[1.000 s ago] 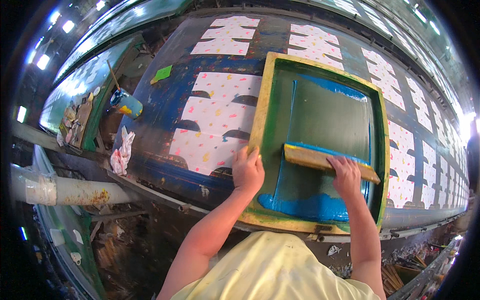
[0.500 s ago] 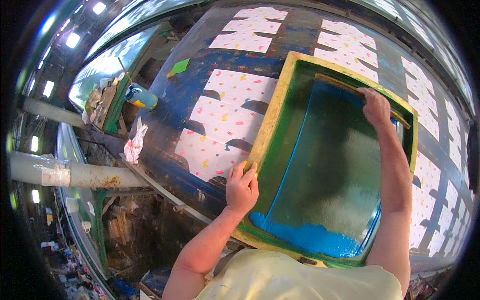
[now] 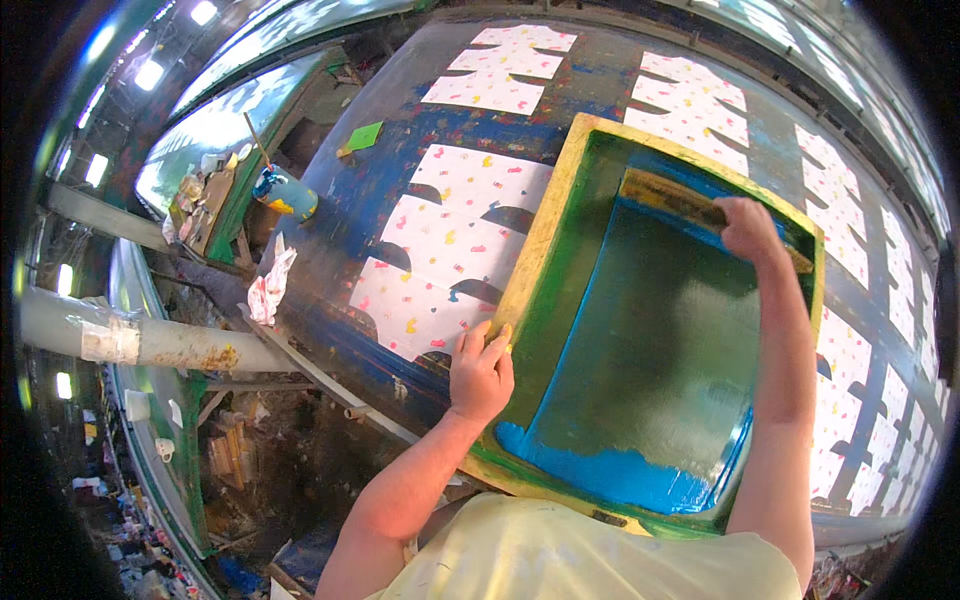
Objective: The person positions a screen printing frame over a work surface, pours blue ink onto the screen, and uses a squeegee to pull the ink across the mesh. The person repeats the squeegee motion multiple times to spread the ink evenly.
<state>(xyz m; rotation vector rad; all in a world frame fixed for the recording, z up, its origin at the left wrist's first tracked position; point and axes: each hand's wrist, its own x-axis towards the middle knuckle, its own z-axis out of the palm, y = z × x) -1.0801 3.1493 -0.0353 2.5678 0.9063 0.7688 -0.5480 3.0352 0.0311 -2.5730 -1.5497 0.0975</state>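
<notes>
A yellow wooden screen frame (image 3: pixel 549 212) with a green inner border holds a dark mesh (image 3: pixel 663 360) with bright blue ink along its near end and sides. My left hand (image 3: pixel 480 370) grips the frame's left rail. My right hand (image 3: pixel 750 230) is closed on a wooden squeegee (image 3: pixel 660 193), which lies across the mesh at the far end in blue ink. White cloth pieces with small coloured prints (image 3: pixel 440 240) lie on the long dark table beside and beyond the frame.
A blue paint-stained bucket with a stick (image 3: pixel 285 192), crumpled cloth (image 3: pixel 268 287) and a green card (image 3: pixel 362 138) sit to the left. A pale horizontal pipe (image 3: pixel 170 340), a green steel frame (image 3: pixel 195 470) and the table's near rail (image 3: pixel 330 380) lie toward the lower left.
My right hand and the squeegee moved from the middle of the screen to its far end, then slightly back toward me. My left hand stays on the frame. The view has shifted.
</notes>
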